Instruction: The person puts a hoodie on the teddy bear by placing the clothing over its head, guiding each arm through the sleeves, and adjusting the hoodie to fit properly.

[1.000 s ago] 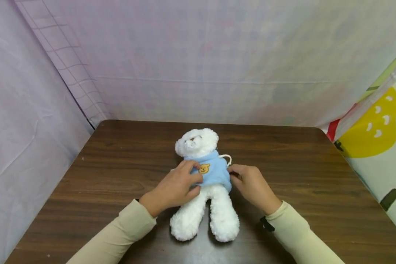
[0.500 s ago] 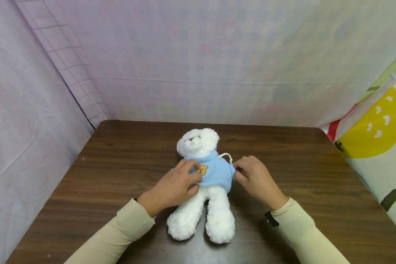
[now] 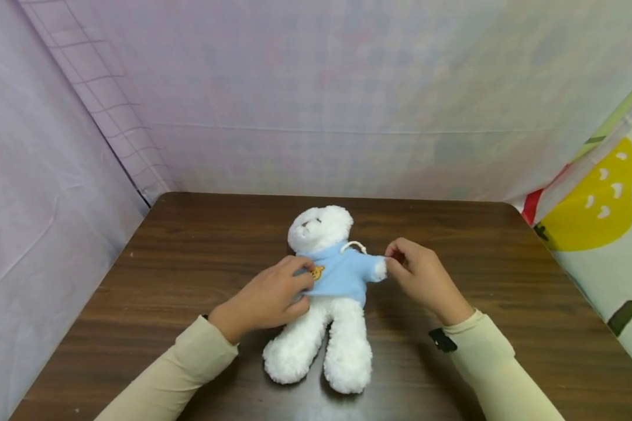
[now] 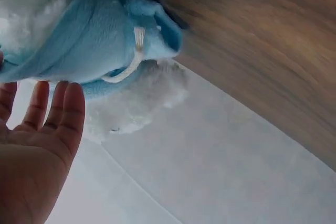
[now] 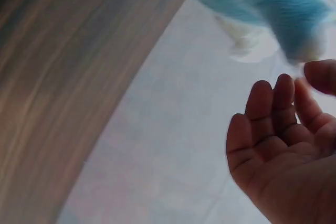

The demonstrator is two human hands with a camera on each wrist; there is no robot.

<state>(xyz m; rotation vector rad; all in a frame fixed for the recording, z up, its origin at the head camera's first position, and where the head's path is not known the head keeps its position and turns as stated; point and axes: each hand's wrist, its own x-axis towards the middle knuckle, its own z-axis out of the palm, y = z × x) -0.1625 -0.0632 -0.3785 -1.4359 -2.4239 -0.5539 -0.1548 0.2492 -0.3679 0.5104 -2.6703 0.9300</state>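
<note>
A white plush teddy bear point(image 3: 347, 345) lies on its back on the table, dressed in a light blue sweater point(image 3: 342, 278) with a small bear-face patch point(image 3: 316, 272). My left hand point(image 3: 265, 295) holds the sweater's front beside the patch, fingers bent over the cloth. In the left wrist view, its fingertips meet the blue fabric, and an open sleeve end point(image 4: 169, 32) shows beyond. My right hand point(image 3: 426, 278) pinches at the tip of the bear's white paw point(image 3: 381, 270), which pokes out of the other sleeve. The paw is blurred in the right wrist view.
A white cord point(image 3: 354, 247) loops from the sweater's neck. The dark wooden table point(image 3: 479, 263) ends at a pale cloth curtain point(image 3: 316, 117) behind. Patterned fabric with a yellow shape point(image 3: 595, 204) hangs at the right.
My right hand has moved right, and the bear's paw has come out of the sleeve, which now stretches sideways. The bear's head has turned and shifted slightly right; its legs and my left hand have shifted left.
</note>
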